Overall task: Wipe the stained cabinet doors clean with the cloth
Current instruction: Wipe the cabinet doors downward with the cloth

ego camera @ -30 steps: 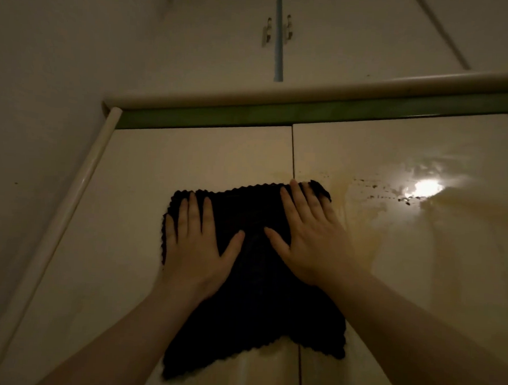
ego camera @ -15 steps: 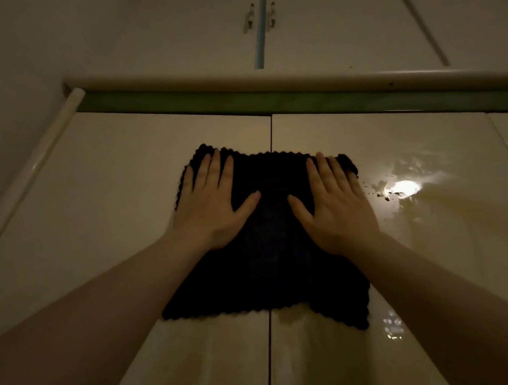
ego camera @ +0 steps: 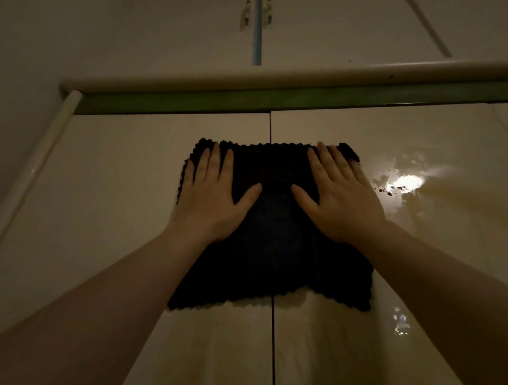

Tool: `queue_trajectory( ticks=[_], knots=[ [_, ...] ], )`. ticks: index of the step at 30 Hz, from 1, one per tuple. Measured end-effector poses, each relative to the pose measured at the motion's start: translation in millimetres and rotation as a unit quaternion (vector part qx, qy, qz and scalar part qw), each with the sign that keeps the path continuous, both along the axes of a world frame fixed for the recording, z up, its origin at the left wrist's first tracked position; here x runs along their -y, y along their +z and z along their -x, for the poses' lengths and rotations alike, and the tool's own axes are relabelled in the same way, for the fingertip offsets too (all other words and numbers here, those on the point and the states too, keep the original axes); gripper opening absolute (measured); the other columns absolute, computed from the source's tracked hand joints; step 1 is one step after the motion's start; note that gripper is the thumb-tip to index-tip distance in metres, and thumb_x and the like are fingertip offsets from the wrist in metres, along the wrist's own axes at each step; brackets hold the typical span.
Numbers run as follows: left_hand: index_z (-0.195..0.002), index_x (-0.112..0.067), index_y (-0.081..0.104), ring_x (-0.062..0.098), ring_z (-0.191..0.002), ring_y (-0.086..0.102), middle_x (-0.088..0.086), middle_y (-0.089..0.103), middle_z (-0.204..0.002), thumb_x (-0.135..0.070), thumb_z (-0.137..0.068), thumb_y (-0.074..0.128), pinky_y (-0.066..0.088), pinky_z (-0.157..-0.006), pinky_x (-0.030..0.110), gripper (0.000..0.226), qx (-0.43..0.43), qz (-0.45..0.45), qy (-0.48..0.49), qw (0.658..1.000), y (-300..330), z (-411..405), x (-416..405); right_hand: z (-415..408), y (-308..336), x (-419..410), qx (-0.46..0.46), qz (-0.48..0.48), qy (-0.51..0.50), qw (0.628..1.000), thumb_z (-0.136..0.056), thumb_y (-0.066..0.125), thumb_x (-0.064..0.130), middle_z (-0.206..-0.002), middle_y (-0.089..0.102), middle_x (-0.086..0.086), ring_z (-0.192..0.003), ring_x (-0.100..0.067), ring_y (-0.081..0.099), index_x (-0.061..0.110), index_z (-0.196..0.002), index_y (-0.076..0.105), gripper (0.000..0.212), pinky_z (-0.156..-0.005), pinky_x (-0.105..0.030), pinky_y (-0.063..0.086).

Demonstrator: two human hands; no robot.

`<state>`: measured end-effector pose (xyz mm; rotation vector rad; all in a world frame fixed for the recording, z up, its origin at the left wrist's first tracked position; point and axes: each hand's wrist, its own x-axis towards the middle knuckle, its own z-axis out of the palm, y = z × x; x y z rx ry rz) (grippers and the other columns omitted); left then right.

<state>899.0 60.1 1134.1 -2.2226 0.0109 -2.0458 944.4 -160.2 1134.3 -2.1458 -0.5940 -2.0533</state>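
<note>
Cabinet doors (ego camera: pixel 128 215): two glossy pale panels are meeting at a dark vertical seam (ego camera: pixel 273 340); judging by the brown film, cleaning is only partly done.
Stain (ego camera: pixel 440 208): a brownish wash is spreading across the right door, with dark specks (ego camera: pixel 389 193) sitting just beside the right hand.
Cloth (ego camera: pixel 270 246): a dark knitted square is lying flat against both doors, straddling the seam, its lower edge hanging free below the wrists.
Left hand (ego camera: pixel 211 202): it is pressing open-palmed on the cloth's upper left, fingers spread, gripping nothing.
Right hand (ego camera: pixel 340 202): it is pressing flat on the upper right, fingers apart, not clenched.
Risk, smearing: the cloth is looking likely to drag the wet film onto the cleaner left door rather than lift it.
Risk, slipping: with only palm pressure holding it, the cloth is liable to slide or drop on the slick surface.
Risk, seam: liquid may be working into the gap.
Hard to see: dim light and a bright glare (ego camera: pixel 406 182) are masking the stain's edges; the surface under the cloth is hidden, and the right door is running out of frame.
</note>
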Motion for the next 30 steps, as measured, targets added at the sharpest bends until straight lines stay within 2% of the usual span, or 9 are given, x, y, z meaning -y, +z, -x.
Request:
queue_trajectory(
  ticks=[5, 15, 22, 30],
  knots=[
    [-0.153, -0.018, -0.008, 0.016, -0.147, -0.016, 0.005, -0.013, -0.162, -0.076, -0.086, 0.006, -0.007, -0.120, 0.043, 0.090, -0.006, 0.004, -0.006, 1.000, -45, 2, 11, 4, -41, 13, -0.010, 0.027, -0.002, 1.000, -0.086, 0.000, 0.066, -0.161, -0.011, 0.000, -0.148, -0.015, -0.012, 0.020, -0.153, -0.007, 0.082, -0.119, -0.037, -0.007],
    [-0.153, -0.016, -0.012, 0.016, -0.146, -0.020, 0.006, -0.017, -0.161, -0.071, -0.089, 0.011, -0.010, -0.120, 0.043, 0.087, -0.017, 0.027, -0.013, 0.999, -106, 5, 45, 2, -96, 40, -0.026, 0.031, -0.001, 0.999, -0.090, 0.006, 0.065, -0.161, -0.007, 0.000, -0.148, -0.015, -0.009, 0.019, -0.154, -0.002, 0.079, -0.121, -0.039, 0.000],
    [-0.152, -0.016, -0.014, 0.015, -0.146, -0.021, 0.005, -0.020, -0.160, -0.074, -0.086, 0.005, -0.012, -0.119, 0.043, 0.090, -0.023, 0.020, -0.002, 1.000, -97, 6, 54, 5, -89, 51, -0.029, 0.036, 0.025, 0.999, -0.089, 0.008, 0.065, -0.161, -0.009, 0.003, -0.148, -0.013, -0.011, 0.022, -0.154, -0.004, 0.079, -0.120, -0.037, -0.006],
    [-0.153, -0.016, -0.009, 0.015, -0.147, -0.015, 0.006, -0.012, -0.161, -0.076, -0.083, 0.003, -0.008, -0.120, 0.042, 0.093, 0.000, -0.008, -0.007, 1.000, -38, -14, 97, -5, -38, 101, -0.003, 0.022, 0.010, 1.000, -0.090, 0.013, 0.064, -0.162, -0.007, 0.003, -0.148, -0.013, -0.010, 0.023, -0.154, -0.005, 0.078, -0.119, -0.034, -0.007]
  ],
)
